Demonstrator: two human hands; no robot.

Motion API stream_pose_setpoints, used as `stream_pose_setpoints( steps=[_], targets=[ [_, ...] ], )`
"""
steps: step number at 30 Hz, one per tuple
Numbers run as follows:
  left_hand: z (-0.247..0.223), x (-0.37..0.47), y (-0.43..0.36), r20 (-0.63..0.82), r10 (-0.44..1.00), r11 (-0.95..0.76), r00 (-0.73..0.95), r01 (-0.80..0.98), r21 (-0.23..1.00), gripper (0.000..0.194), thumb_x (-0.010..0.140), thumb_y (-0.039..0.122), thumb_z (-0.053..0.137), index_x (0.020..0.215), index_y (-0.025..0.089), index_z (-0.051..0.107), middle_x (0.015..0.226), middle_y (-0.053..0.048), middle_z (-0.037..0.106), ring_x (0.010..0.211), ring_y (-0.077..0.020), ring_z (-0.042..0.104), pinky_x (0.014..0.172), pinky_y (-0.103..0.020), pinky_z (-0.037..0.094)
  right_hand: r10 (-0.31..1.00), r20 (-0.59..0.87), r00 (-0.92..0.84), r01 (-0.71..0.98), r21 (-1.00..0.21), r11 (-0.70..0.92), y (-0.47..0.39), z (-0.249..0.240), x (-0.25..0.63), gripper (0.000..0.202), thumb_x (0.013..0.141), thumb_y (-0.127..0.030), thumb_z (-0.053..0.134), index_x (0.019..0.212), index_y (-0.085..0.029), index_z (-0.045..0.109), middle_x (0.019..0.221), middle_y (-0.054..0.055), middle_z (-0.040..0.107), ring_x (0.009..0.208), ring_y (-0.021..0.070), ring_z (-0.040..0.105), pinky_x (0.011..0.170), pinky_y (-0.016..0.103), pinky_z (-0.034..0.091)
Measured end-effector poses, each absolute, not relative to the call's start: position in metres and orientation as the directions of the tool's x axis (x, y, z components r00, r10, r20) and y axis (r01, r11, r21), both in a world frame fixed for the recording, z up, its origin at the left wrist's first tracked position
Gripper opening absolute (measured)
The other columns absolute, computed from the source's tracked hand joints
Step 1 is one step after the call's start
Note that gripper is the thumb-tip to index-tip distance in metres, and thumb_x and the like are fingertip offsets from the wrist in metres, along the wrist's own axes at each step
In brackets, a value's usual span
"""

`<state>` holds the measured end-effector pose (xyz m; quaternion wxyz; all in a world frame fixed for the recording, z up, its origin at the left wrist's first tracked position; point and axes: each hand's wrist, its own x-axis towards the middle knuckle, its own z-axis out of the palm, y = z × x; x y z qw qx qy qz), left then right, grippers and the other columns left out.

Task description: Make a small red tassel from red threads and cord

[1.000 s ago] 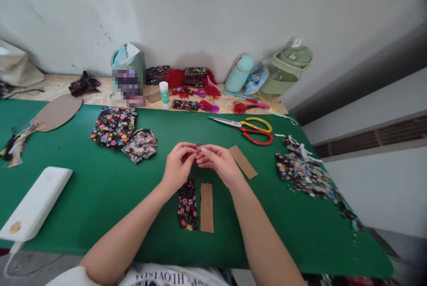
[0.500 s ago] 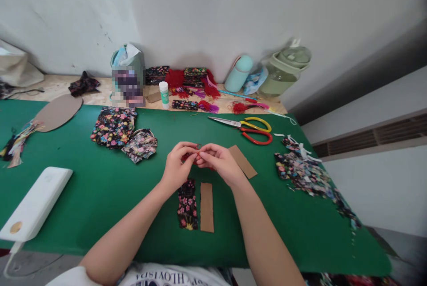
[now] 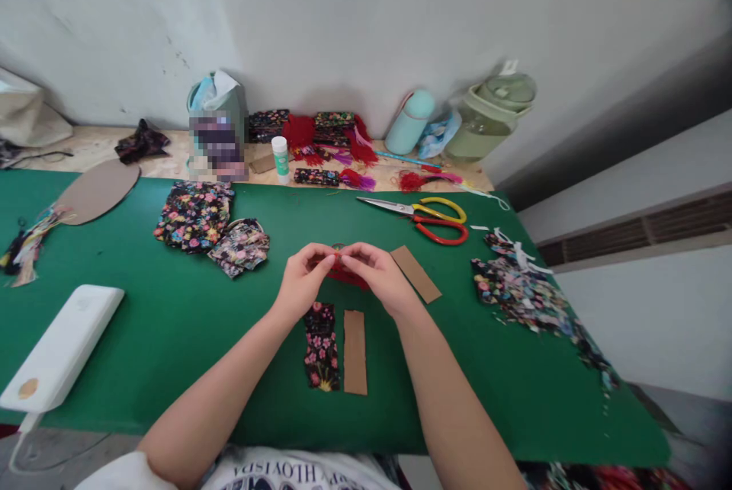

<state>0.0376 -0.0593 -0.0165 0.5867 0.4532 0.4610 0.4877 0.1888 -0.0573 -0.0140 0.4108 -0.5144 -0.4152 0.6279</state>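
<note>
Over the middle of the green mat, my left hand [image 3: 303, 277] and my right hand [image 3: 371, 273] meet, thumbs and forefingers pinched close together. Between them is a small bundle of red thread [image 3: 350, 278], partly hidden by the fingers. Just below my hands lies a black floral fabric strip [image 3: 322, 349]. Beside it, on the right, rests a narrow brown cardboard strip [image 3: 355, 353]. A second cardboard piece [image 3: 416, 274] lies slanted by my right wrist.
Open scissors [image 3: 423, 212] with yellow and red handles lie beyond my hands. Floral fabric pieces [image 3: 194, 216] are to the left, fabric scraps [image 3: 526, 296] to the right. A glue stick [image 3: 280, 160], finished-looking tasselled strips [image 3: 316, 177] and a bottle [image 3: 410, 122] line the back. A white power bank [image 3: 62, 345] sits left.
My fingertips have drawn slightly apart and the hands have turned a little, so more of the red thread shows between them. The things on the mat stay in place.
</note>
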Motion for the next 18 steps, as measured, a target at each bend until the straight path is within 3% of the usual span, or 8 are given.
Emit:
stream_pose_setpoints(
  steps=[11,18],
  targets=[
    [-0.0130,0.0395,-0.0589,-0.243,0.954,0.299,0.176,-0.501,0.812,0.030,0.061,0.037,0.082,0.071,0.013,0.066,0.064,-0.001,0.060,0.056,-0.0070,0.047,0.053,-0.020,0.035,0.906,-0.354,-0.233,-0.224,-0.887,-0.405,-0.0592,-0.0153,0.1836,0.028,0.062,-0.039,0.081,0.072,-0.019,0.064,0.080,0.000,0.068,0.080,0.0139,0.065,0.093,0.035,0.048],
    [-0.0101,0.0400,-0.0569,-0.271,0.947,0.319,0.173,-0.613,0.723,0.028,0.058,0.030,0.085,0.069,0.011,0.068,0.067,-0.004,0.064,0.060,-0.0071,0.052,0.055,-0.018,0.038,0.859,-0.413,-0.302,-0.286,-0.821,-0.495,-0.0605,-0.0119,0.1843,0.029,0.065,-0.037,0.080,0.075,-0.018,0.061,0.082,0.001,0.070,0.079,0.0165,0.069,0.084,0.037,0.054]
  ],
)
